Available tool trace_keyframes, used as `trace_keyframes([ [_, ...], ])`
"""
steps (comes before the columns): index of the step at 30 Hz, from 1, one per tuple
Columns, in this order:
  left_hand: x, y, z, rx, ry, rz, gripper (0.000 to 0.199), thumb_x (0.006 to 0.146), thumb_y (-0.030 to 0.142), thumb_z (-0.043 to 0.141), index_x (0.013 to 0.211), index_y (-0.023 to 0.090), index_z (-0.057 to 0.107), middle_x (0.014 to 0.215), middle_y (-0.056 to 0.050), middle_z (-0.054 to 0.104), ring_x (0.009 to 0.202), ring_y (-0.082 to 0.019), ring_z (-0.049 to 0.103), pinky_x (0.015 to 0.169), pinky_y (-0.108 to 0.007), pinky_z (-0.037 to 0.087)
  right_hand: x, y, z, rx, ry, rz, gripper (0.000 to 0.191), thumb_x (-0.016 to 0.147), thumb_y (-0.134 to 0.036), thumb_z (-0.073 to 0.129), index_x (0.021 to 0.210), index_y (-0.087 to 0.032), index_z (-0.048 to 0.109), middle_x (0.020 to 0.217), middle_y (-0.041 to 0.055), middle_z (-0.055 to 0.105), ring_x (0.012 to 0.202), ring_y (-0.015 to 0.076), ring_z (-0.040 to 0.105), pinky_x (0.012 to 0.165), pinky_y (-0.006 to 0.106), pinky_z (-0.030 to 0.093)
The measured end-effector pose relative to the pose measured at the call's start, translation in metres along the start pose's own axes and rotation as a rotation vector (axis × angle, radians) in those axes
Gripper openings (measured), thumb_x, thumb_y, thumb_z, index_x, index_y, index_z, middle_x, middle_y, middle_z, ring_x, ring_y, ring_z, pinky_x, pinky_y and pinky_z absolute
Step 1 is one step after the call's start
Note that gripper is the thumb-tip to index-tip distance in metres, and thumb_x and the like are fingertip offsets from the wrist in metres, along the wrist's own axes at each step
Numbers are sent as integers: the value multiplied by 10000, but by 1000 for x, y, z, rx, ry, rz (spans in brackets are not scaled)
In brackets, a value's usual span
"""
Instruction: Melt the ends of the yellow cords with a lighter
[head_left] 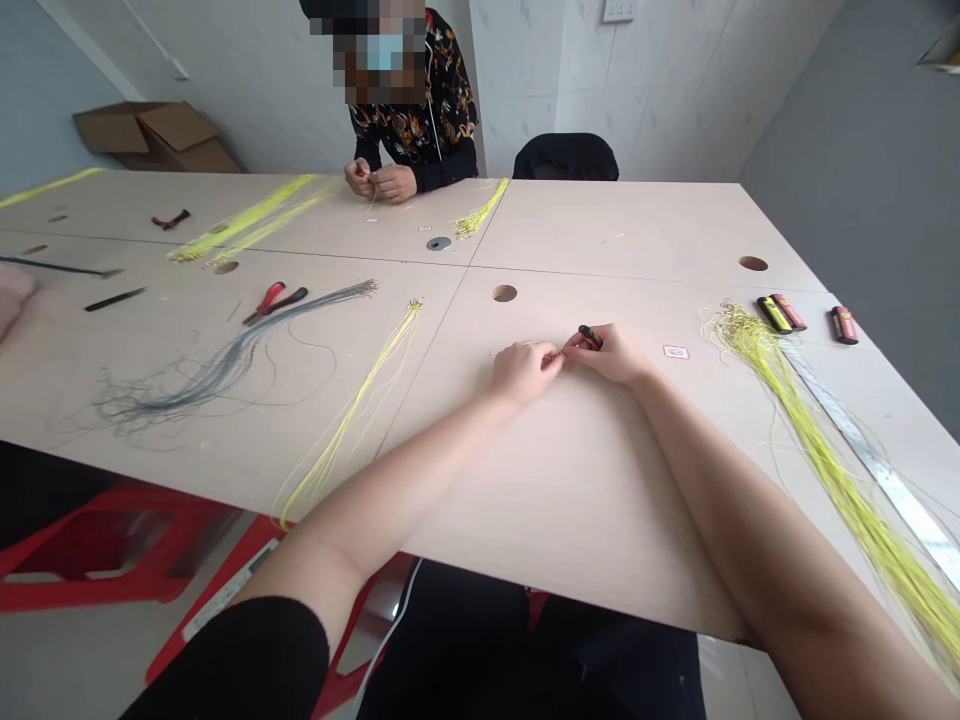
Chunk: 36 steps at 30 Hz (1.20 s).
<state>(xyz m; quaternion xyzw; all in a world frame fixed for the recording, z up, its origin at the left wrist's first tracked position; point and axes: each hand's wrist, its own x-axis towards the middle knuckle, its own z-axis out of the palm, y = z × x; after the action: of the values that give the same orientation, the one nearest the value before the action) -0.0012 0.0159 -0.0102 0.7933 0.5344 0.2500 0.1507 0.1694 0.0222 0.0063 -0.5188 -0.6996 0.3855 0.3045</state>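
I'm following the work through the head camera, and both hands are working just toward me from the round cable hole (505,293) in the pale tabletop (600,520). The right hand (611,355) is holding a small black-and-red hand tool (591,337) in a narrow pinch, with the fingers hiding part of it. The left hand (525,370) is curled narrow, its fingertips (555,357) nearly meeting the right hand's. A fine pale strand may be running between them, but it's too small for me to tell whether the left hand is gripping anything.

The tool is looking light and small, so I'd judge it easy to drop, and its exposed body seems the place to take hold. Any strand that thin should handle as soft and springy, best pinched close to its end.

Right of the hole, a long bundle of yellow wires (840,480) is lying beside a steel ruler (877,470). Left of it, red-handled pliers (274,303) are resting by a loose hank of grey wires (217,365). Across the table, a co-worker's hands (379,180) are working at something small.
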Motion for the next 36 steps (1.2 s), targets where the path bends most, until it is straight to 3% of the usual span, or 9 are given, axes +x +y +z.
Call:
trace_keyframes([
  [5,0,0,-2,-71,-13,-56,206,816,354,587,724,207,699,723,-28,703,687,-171,615,583,-264,378,0,0,0,5,2,23,277,703,-406,596,687,-136,660,521,-50,304,512,74,270,499,259,222],
  [15,1,-2,-1,-143,-24,-7,204,819,310,564,734,187,704,716,-25,705,645,-138,576,596,-253,359,-1,-2,-1,18,-7,20,306,706,-423,605,725,-131,695,534,-35,373,527,78,290,511,263,229],
  [29,1,-4,-1,-238,-20,-54,209,781,305,576,710,165,714,621,-7,660,561,-103,513,544,-240,324,2,2,-1,34,-4,16,350,688,-453,614,757,-126,717,541,-26,406,537,83,305,515,261,236],
  [36,3,-9,1,-396,20,-58,173,760,289,598,699,166,705,718,-16,709,644,-114,577,626,-227,420,3,7,-2,47,1,8,340,678,-444,619,765,-129,711,575,-14,469,565,93,354,542,261,266],
])
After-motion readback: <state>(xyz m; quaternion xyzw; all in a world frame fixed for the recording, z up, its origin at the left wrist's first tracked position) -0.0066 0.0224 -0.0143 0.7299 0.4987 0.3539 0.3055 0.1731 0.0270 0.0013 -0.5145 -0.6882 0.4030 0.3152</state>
